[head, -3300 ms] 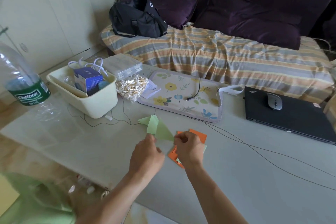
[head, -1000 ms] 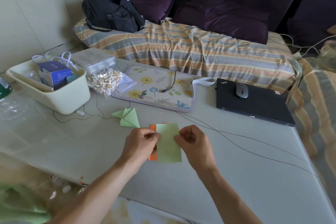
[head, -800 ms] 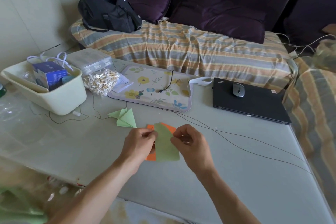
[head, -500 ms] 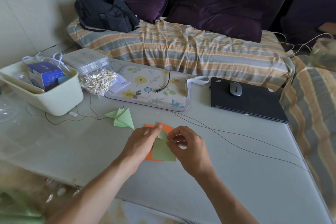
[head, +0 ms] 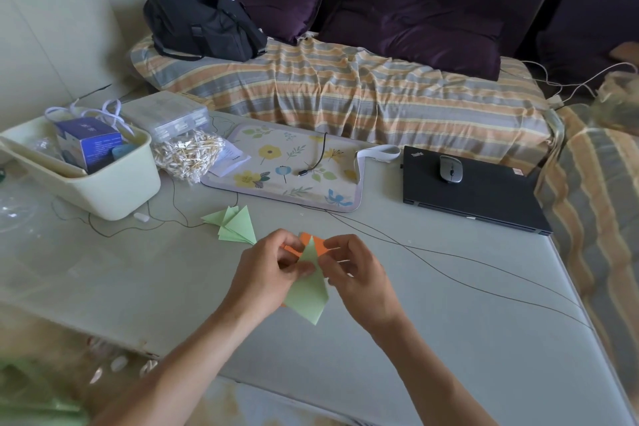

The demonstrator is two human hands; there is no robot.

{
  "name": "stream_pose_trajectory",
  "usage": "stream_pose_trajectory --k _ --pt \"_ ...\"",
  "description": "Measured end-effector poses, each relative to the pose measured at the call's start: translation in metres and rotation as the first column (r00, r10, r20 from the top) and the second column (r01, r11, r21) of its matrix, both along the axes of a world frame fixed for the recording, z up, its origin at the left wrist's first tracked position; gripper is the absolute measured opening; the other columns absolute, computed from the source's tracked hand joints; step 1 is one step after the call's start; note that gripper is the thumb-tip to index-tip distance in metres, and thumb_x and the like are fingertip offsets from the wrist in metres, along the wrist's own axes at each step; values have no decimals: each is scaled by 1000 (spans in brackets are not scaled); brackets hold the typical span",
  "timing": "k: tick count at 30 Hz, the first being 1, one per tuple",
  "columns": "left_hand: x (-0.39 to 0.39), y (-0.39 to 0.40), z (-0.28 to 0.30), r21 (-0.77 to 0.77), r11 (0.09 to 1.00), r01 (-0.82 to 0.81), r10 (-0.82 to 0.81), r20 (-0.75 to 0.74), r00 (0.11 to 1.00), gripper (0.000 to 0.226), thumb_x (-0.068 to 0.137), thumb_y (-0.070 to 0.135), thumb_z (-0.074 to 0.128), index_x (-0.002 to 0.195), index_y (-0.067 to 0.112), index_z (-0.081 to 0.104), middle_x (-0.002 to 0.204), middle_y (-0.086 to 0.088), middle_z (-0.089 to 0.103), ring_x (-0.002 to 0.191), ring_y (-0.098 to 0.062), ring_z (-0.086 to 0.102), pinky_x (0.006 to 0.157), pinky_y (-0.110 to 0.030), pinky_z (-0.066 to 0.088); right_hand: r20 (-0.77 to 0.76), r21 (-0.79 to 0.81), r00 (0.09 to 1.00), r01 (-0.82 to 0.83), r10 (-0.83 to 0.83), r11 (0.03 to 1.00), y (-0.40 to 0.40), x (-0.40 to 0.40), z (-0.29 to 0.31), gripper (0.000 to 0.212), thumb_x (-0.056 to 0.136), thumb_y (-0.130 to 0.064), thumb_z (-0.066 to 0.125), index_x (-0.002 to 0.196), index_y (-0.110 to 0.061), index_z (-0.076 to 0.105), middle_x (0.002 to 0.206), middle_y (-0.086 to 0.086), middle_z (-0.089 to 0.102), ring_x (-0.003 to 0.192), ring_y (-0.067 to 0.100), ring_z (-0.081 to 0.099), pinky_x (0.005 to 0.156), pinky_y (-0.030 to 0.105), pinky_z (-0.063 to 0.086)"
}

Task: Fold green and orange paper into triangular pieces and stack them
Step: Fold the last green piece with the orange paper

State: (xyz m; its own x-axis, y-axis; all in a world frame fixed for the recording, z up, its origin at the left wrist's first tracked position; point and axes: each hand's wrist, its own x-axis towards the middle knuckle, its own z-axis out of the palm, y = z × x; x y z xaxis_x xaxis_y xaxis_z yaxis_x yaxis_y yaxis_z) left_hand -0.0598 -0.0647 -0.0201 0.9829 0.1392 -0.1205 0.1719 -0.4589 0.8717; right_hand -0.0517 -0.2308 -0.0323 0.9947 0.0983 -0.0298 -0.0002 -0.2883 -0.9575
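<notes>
Counter (head: 449, 339) near edge ran below forearms; right edge met striped bed (head: 345, 93). Bare surface lay right of hands, crossed by thin cables (head: 466, 284). Bin (head: 114, 183) stood far left, laptop (head: 484, 197) far right. Left hand (head: 266, 273) and right hand (head: 359, 280) both pinched green paper (head: 307, 294), which hung between them, tip up. Orange paper (head: 316, 242) lay flat just beyond fingertips. Folded green triangles (head: 235, 223) sat near, left of left hand.
</notes>
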Motion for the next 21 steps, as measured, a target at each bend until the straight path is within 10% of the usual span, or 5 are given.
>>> stream_pose_trajectory --k 9,21 --pt "-3 0 6 117 979 168 -182 126 975 14 84 17 78 87 28 71 73 13 73 63 -1 62 62 -17 43 -83 64 997 5 0 998 -1 3 3 7 91 -15 69 97 -18 69 80 4 74 76 23 69 82 47 58" --pt "-3 6 9 138 983 122 -151 220 964 19 89 11 73 90 30 77 81 19 74 84 -1 70 78 -22 51 -97 169 995 -15 32 986 -3 5 11 4 94 -7 63 91 -9 64 81 13 74 77 27 73 72 34 58"
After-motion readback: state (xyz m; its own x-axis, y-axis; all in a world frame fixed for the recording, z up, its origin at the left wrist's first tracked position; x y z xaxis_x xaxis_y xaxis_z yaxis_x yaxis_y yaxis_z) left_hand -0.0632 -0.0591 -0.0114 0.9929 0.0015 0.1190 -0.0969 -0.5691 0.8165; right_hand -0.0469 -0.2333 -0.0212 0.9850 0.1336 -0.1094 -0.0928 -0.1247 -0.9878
